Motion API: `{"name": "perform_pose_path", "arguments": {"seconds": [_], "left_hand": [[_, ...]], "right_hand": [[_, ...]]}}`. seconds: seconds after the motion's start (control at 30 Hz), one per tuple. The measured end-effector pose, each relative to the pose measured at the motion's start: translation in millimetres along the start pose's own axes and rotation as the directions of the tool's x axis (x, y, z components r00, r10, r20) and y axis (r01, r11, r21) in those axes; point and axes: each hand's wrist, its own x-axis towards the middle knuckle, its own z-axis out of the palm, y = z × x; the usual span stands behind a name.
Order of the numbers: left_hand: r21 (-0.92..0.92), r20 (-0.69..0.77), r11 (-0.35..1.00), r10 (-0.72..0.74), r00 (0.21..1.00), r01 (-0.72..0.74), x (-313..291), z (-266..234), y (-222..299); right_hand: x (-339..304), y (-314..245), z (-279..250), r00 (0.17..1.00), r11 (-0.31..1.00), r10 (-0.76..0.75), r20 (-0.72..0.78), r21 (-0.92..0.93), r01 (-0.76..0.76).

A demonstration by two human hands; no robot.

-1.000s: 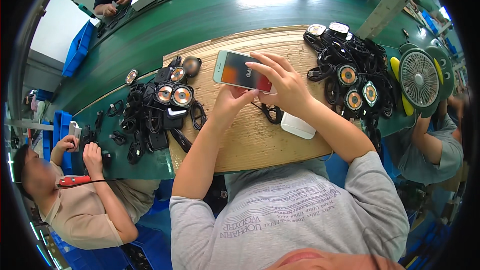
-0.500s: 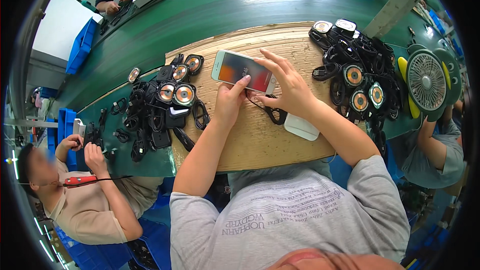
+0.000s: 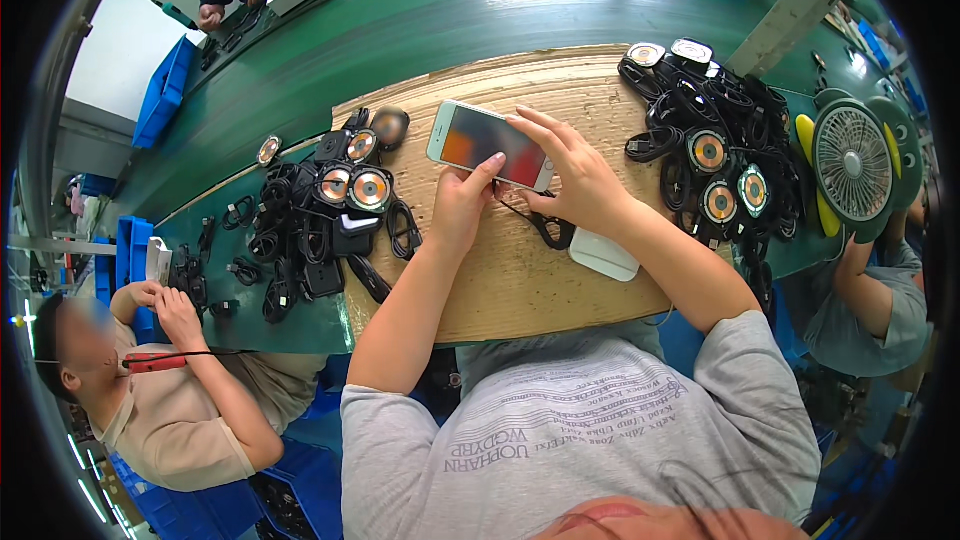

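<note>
A white-framed smartphone (image 3: 488, 147) with a lit, blurred screen lies tilted above the cardboard sheet (image 3: 480, 305). My left hand (image 3: 463, 210) is closed on its lower edge, the thumb over the screen. At the phone's right end is my right hand (image 3: 585, 175), its fingers spread and stretched out; fingertips reach the upper edge, and the thumb is near the lower corner. From beneath the phone a black cable (image 3: 550, 230) runs to a coiled bundle beside a white rounded block (image 3: 604, 257). Whatever is under the phone is hidden.
Round chargers with copper coils and black cables form a left pile (image 3: 335, 185) and a right pile (image 3: 705, 150). A green fan (image 3: 853, 157) stands far right. Beyond the cardboard runs a green conveyor belt (image 3: 480, 15). Co-workers sit at left, right and across.
The phone has shifted very slightly to the right, and my left thumb has slid a little along its screen. At left, the co-worker's hands have come together.
</note>
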Motion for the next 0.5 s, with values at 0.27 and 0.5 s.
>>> {"name": "perform_pose_path", "arguments": {"seconds": [0.27,0.5], "left_hand": [[0.019,-0.012,1.000,-0.004,1.000,0.004,-1.3,2.6,0.4],[0.029,-0.024,0.999,-0.014,1.000,0.015,0.3,3.0,0.2]], "right_hand": [[-2.5,2.1,1.5,1.000,0.999,0.019,0.007,0.032,-0.019],[-1.9,1.4,0.4,0.999,0.999,0.033,0.004,0.030,-0.033]]}}
